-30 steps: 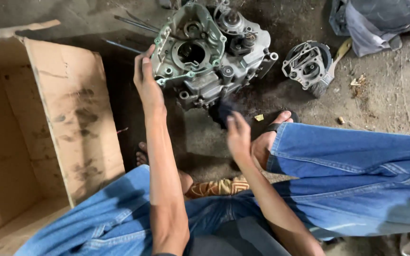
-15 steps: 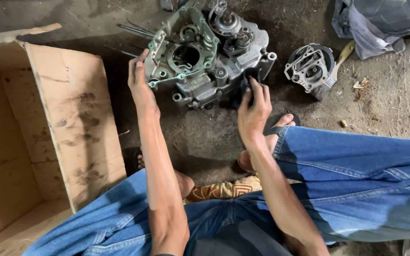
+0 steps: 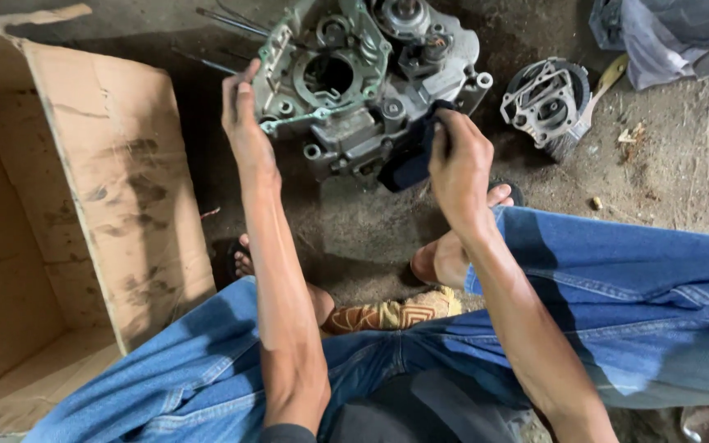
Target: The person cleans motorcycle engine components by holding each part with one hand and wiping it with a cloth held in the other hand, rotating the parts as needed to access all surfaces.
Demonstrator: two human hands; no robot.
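A grey metal engine case point(image 3: 354, 82) stands on the dirt floor in front of me, its open side up, with thin studs sticking out at its far left. My left hand point(image 3: 244, 123) grips the case's left rim. My right hand point(image 3: 457, 160) holds a dark blue cloth point(image 3: 408, 156) pressed against the lower right side of the case. I squat in blue jeans, my feet in sandals below the case.
An open brown cardboard box point(image 3: 116, 180) lies at the left. A round finned engine part point(image 3: 547, 102) with a brush handle beside it sits to the right of the case. A grey bag point(image 3: 666, 37) lies at the top right.
My right hand has lifted from near my foot up to the case's lower right side, carrying the dark cloth. My left hand stays on the case's left rim.
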